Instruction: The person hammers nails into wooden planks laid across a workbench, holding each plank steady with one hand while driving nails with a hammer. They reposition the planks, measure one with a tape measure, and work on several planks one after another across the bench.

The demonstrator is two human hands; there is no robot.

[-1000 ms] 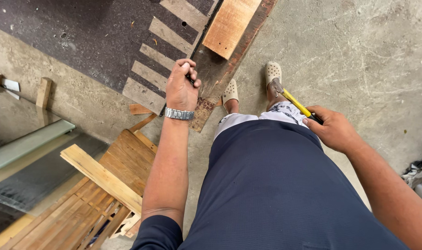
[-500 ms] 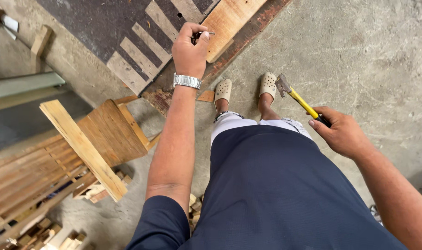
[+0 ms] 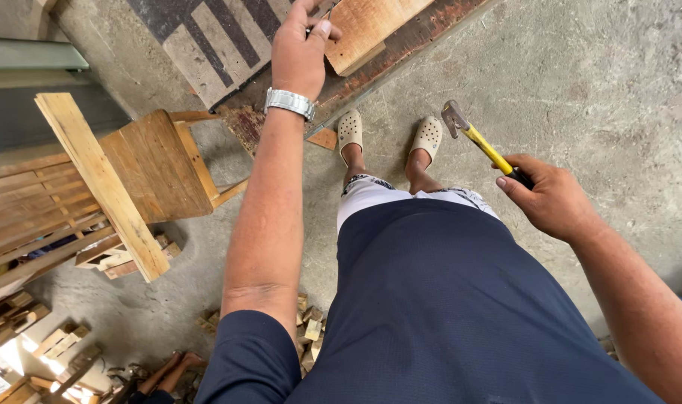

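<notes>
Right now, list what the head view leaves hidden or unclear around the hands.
- Left hand: fingertips cut off by the top edge; the thin thing pinched there is too small to name.
- Hammer: its grip is hidden inside the right hand.
- Wooden board: upper part runs out of frame.
- Wood scraps: partly hidden behind the left arm and shirt.

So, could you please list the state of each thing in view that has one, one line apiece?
left hand: raised, fingers pinching something small, too small to tell.
right hand: closed around the hammer's grip.
hammer: held off the floor, head pointing away.
wooden stool: tipped against the slatted frame.
loose plank: leaning across the frame.
</notes>
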